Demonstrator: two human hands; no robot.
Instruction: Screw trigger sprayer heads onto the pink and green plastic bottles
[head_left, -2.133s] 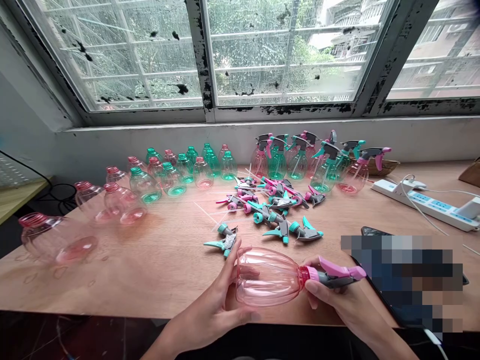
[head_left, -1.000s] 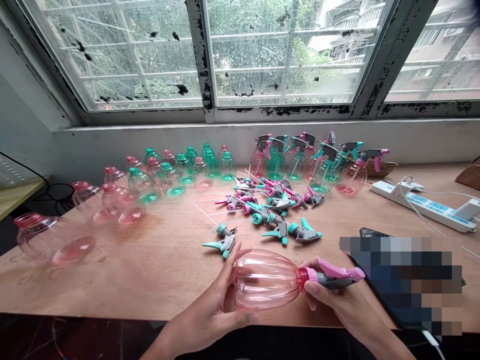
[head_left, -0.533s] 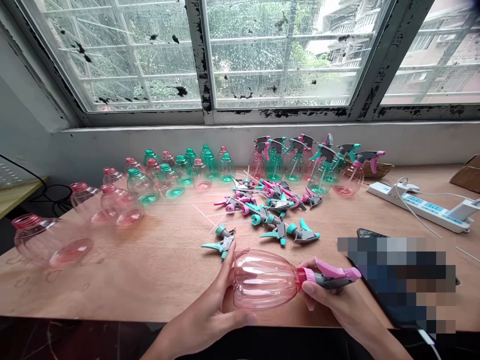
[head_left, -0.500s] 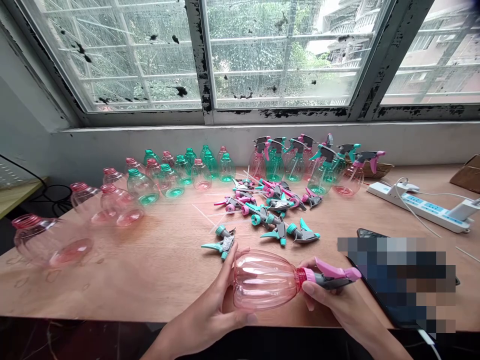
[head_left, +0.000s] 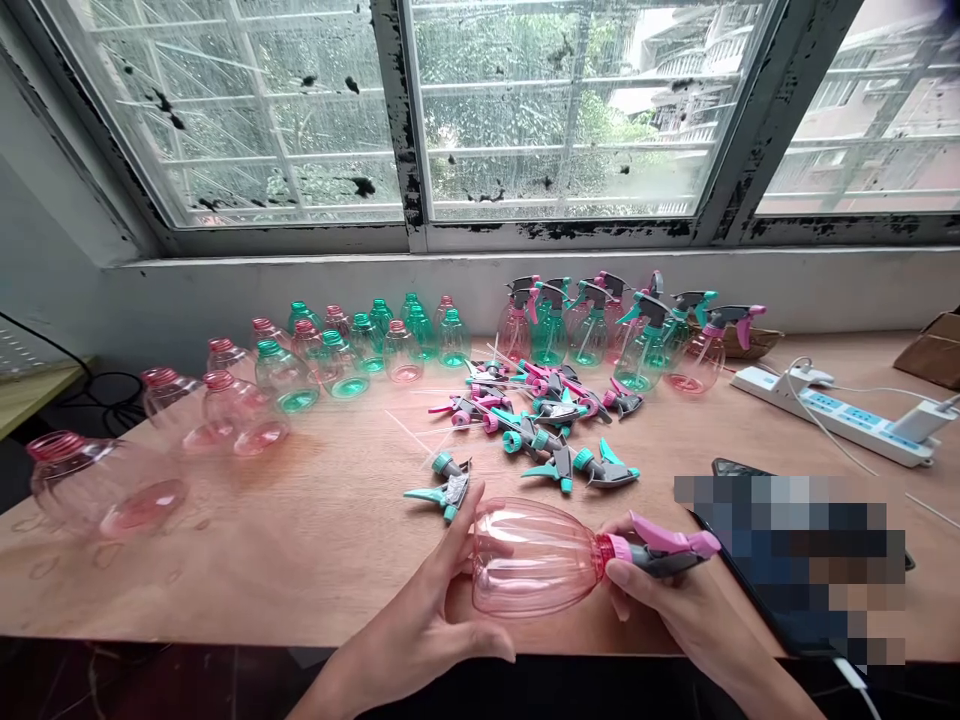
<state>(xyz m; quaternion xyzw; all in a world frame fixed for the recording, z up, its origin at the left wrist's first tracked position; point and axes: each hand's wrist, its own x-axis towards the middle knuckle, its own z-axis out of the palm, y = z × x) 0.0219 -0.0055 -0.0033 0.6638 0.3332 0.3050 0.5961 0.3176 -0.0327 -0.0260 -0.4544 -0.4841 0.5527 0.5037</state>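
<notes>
A clear pink spray bottle (head_left: 532, 565) lies sideways in the air above the table's front edge, its base toward my left and its pink-and-grey trigger head (head_left: 667, 545) toward my right. My right hand (head_left: 656, 595) grips it at the pink collar, thumb in front and fingers behind. At the base end my left hand (head_left: 442, 590) is loosely open, its thumb stretched out below the bottle, with fingers showing through the plastic from behind. Just beyond my left fingers lies a teal-and-grey trigger head (head_left: 450, 485). A pile of loose trigger heads (head_left: 551, 400) covers the middle.
Several headless pink and green bottles (head_left: 349, 365) stand along the left and back. Bottles with trigger heads (head_left: 592, 330) stand by the wall. At right are a white power strip (head_left: 832, 415) with cables and a dark phone (head_left: 742, 470), partly blurred out.
My left thumb has come off the bottle and spread away below it. The bottle's base has shifted slightly right. My right hand keeps its grip at the collar.
</notes>
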